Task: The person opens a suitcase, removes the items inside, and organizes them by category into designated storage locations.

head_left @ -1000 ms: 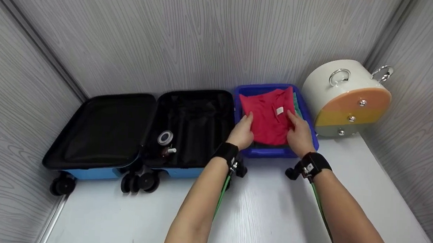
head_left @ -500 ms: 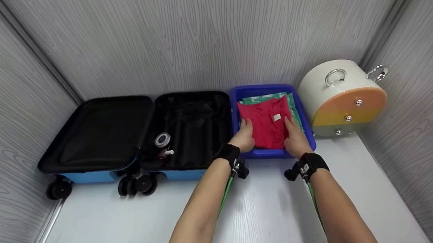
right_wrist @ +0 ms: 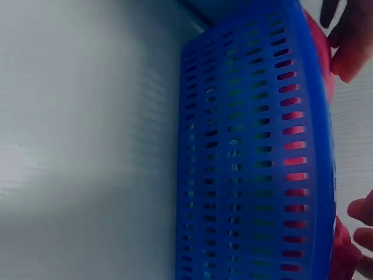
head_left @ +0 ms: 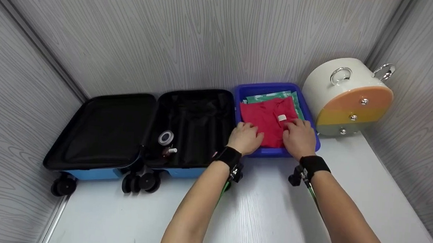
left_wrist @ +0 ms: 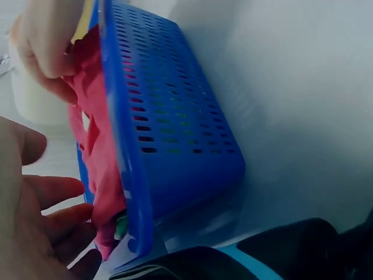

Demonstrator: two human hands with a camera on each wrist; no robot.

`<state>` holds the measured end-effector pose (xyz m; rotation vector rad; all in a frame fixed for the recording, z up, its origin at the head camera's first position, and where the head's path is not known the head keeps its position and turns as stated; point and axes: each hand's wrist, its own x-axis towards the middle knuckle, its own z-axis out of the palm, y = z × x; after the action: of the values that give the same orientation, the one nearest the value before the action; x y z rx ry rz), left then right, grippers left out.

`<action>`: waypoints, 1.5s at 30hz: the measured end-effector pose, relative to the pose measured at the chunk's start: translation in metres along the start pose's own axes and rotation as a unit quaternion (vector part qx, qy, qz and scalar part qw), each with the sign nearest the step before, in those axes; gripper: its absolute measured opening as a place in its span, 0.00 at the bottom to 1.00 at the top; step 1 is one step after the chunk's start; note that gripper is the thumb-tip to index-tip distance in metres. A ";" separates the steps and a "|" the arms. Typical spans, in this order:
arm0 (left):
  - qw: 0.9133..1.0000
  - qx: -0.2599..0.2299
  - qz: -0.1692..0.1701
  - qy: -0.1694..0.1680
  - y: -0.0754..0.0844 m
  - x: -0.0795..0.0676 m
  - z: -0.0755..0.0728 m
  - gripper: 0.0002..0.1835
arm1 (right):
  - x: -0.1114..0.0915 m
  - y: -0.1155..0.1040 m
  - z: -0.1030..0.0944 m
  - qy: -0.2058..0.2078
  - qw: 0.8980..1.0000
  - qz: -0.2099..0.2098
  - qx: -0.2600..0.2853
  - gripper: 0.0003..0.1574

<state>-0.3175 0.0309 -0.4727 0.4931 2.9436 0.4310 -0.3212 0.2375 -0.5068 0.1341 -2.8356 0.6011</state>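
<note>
Red cloth (head_left: 264, 118) between hands (head_left: 245, 138) (head_left: 300, 138), contact unclear

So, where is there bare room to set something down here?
Free: white surface in front of the blue suitcase, left of the left forearm; the strip between right forearm and right wall; the suitcase's left shell. Crowded: the blue basket, with red cloth, green cloth, left grip and right grip, between suitcase and cream container.

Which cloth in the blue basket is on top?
The red cloth: it lies over the green one, which only peeks out past its edges.
</note>
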 end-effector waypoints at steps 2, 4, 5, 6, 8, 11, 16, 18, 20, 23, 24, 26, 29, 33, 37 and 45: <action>1.000 0.025 0.001 -0.018 0.000 -0.001 0.004 0.33 | -0.002 0.000 -0.001 -0.032 0.999 0.011 -0.013 0.27; 0.998 0.045 0.005 -0.041 0.000 -0.002 0.007 0.37 | -0.003 0.001 -0.001 -0.080 0.996 0.016 -0.031 0.31; 0.997 0.052 0.008 -0.051 -0.001 -0.002 0.009 0.39 | -0.004 0.002 -0.002 -0.104 0.994 0.015 -0.041 0.32; 0.997 0.056 0.010 -0.060 -0.002 -0.003 0.010 0.41 | -0.004 0.002 -0.003 -0.126 0.991 0.012 -0.049 0.33; 0.996 0.058 0.014 -0.072 -0.005 -0.005 0.010 0.43 | -0.004 0.004 -0.004 -0.162 0.985 0.008 -0.056 0.35; 0.995 0.058 0.022 -0.079 -0.008 -0.008 0.011 0.45 | -0.005 0.004 -0.005 -0.210 0.976 0.014 -0.051 0.37; 0.994 0.060 0.024 -0.086 -0.010 -0.012 0.013 0.47 | -0.004 0.004 -0.009 -0.264 0.963 0.032 -0.033 0.41; 0.994 0.059 0.023 -0.090 -0.010 -0.013 0.013 0.48 | -0.004 0.004 -0.010 -0.274 0.961 0.035 -0.030 0.41; 0.994 0.056 0.021 -0.094 -0.010 -0.013 0.014 0.48 | -0.003 0.004 -0.010 -0.281 0.959 0.036 -0.028 0.42; 0.994 0.049 0.024 -0.096 -0.010 -0.013 0.013 0.48 | -0.003 0.005 -0.011 -0.282 0.959 0.032 -0.025 0.42; 0.994 0.045 0.026 -0.094 -0.011 -0.013 0.013 0.48 | -0.003 0.006 -0.011 -0.279 0.959 0.030 -0.024 0.41; 0.995 0.043 0.032 -0.086 -0.013 -0.013 0.014 0.48 | -0.003 0.007 -0.011 -0.270 0.962 0.021 -0.021 0.40; 0.995 0.053 0.041 -0.071 -0.018 -0.014 0.015 0.48 | -0.003 0.011 -0.013 -0.233 0.972 0.005 -0.019 0.36; 0.995 0.067 0.051 -0.044 -0.033 -0.017 0.018 0.46 | -0.003 0.016 -0.017 -0.154 0.988 -0.013 -0.013 0.26; 0.997 0.042 0.058 -0.020 -0.053 -0.025 0.015 0.44 | 0.001 0.019 -0.023 -0.083 0.996 -0.024 -0.008 0.20; 0.997 0.048 0.053 0.011 -0.096 -0.056 -0.002 0.42 | 0.019 0.031 -0.055 0.057 0.998 -0.039 0.000 0.26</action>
<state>-0.2945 -0.0758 -0.4951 0.6627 2.9791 0.3075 -0.3317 0.2872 -0.4649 0.2022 -2.7068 0.5723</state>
